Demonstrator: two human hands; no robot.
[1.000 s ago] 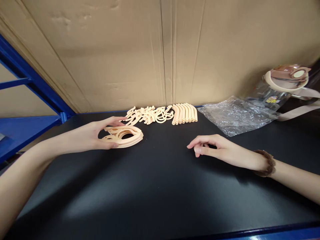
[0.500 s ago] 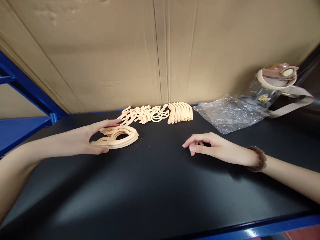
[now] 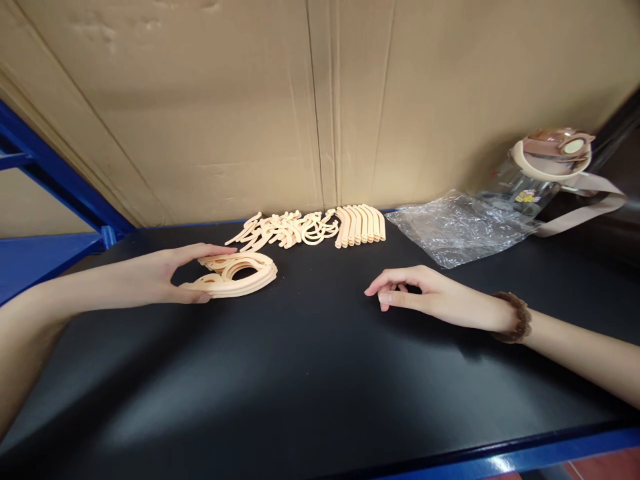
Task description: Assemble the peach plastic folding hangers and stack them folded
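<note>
My left hand (image 3: 173, 272) is around the left end of a low stack of beige plastic pieces (image 3: 250, 283) with a round opening, lying on the black tabletop (image 3: 300, 373). Its thumb is at the near edge and the fingers at the far edge, spread apart. The stack rests flat, and whether the fingertips touch it is hard to tell. To the right, my right hand (image 3: 415, 293) hovers low over or rests on the table, its fingers loosely bent with a gap by the thumb and nothing in them. A brown band circles that wrist.
Behind the stack lies a loose heap of curved beige pieces (image 3: 285, 230). Beside it is a neat row of curved beige arms (image 3: 361, 227). A clear plastic bag (image 3: 460, 230) and a strapped drink bottle (image 3: 540, 173) are at the back right. Cardboard (image 3: 200, 113) stands along the back.
My left hand has drawn slightly left, while the stack has stayed in place. My right hand has not visibly moved.
</note>
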